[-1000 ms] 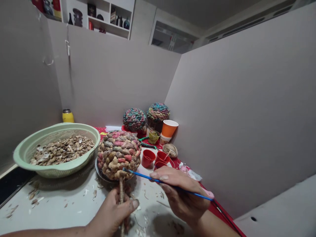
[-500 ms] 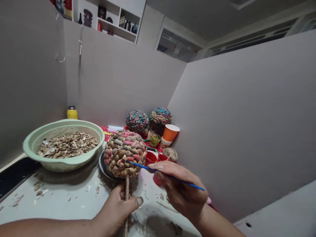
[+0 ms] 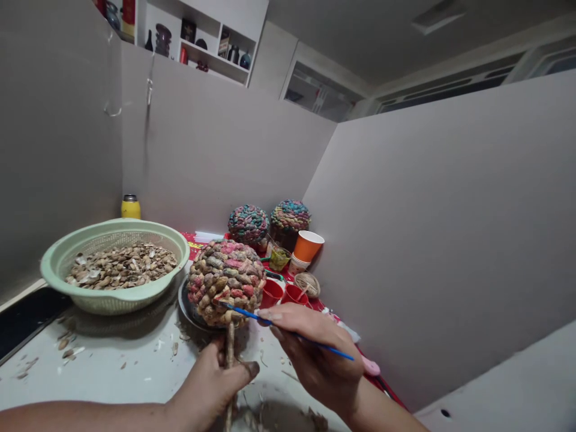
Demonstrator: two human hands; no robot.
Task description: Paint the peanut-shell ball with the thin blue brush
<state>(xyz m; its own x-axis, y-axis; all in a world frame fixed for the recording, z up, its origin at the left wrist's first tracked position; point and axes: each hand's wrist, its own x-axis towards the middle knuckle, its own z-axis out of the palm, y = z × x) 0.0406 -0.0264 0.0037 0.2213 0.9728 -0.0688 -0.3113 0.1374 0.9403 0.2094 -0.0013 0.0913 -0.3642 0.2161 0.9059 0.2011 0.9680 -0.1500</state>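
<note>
A ball covered in peanut shells (image 3: 227,276), partly coloured pink and red, sits at the top of a thin stick (image 3: 230,345). My left hand (image 3: 215,378) is closed around that stick below the ball, thumb pointing right. Between the fingers of my right hand (image 3: 317,354) is a blue paintbrush (image 3: 288,333); its tip touches the lower front of the ball, at a reddish spot. Behind the ball, a dark round dish (image 3: 183,303) is partly hidden. Red cups (image 3: 271,294) stand just right of the ball.
A green colander (image 3: 114,294) of peanut shells stands at left, with a yellow bottle (image 3: 131,207) behind. Two coloured shell balls (image 3: 248,224), an orange paper cup (image 3: 308,246) and a twine roll (image 3: 307,284) are at the back. Shell bits litter the white table (image 3: 135,375). Grey partitions (image 3: 432,228) enclose it.
My right hand has shifted slightly left and down, taking the brush tip lower and left on the ball. My left hand keeps its hold on the stick. The camera view has tilted slightly.
</note>
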